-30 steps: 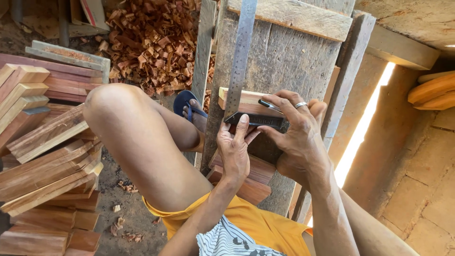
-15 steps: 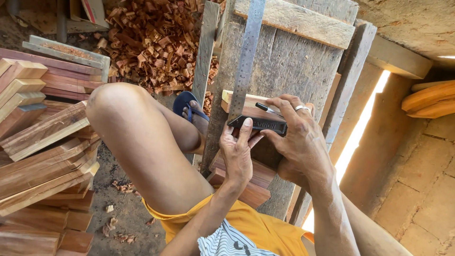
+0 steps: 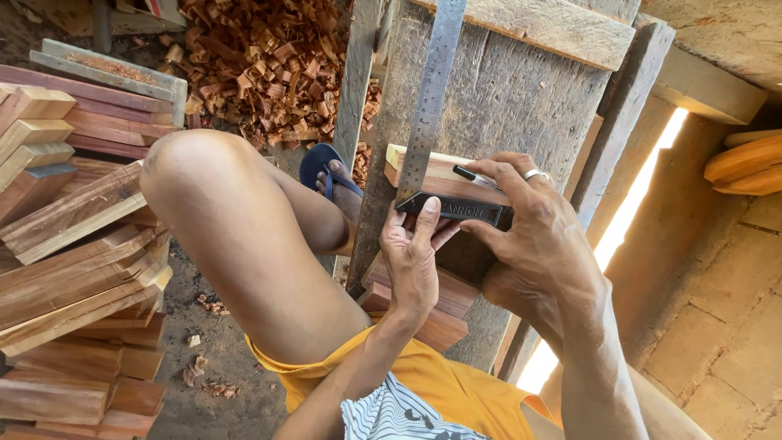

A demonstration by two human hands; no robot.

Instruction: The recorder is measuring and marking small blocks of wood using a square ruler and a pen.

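Note:
A steel try square with a black stock [image 3: 460,209] lies across a small wooden block [image 3: 432,169] on a worn plank bench [image 3: 505,98]. Its long metal blade [image 3: 429,98] runs up the bench. My left hand [image 3: 414,257] presses the near edge of the stock with its fingers spread. My right hand [image 3: 538,236] grips the stock's right end and pinches a black pen [image 3: 472,175] against the block. A ring sits on one right finger.
Stacked reddish wood pieces [image 3: 73,236] lie at the left, with a heap of wood chips [image 3: 261,73] beyond my raised knee [image 3: 204,171]. More cut blocks [image 3: 444,305] sit under my hands. A blue sandal [image 3: 322,167] is on the floor.
The view has shifted slightly; both hands and the square stay on the block, with the pen tip edging a little along the blade.

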